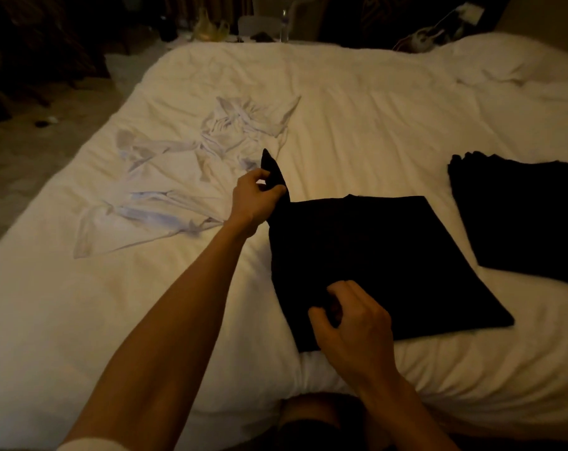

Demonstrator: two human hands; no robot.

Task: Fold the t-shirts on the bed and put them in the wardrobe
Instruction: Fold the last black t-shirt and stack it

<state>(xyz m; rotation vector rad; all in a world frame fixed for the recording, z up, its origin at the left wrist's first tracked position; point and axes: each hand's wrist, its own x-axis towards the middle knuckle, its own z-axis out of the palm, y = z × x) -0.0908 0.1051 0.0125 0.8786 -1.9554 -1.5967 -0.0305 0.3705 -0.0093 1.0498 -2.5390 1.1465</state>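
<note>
While the white t-shirt (185, 177) lay crumpled and unfolded on the left of the bed (373, 109), the left hand (256, 196) held up a corner of the black t-shirt (390, 262), fingers (260, 175) curled tight round the cloth, likely lifting a sleeve to fold it inward. The shirt lay flat mid-bed, partly folded. The right hand (351, 323) pinched its near left edge between thumb and fingers, probably to keep that side in line. A dark folded garment (530, 216) sat just right, apart. Bare sheet beyond gave folding room; the near bed edge was close. Wardrobe not in view.
</note>
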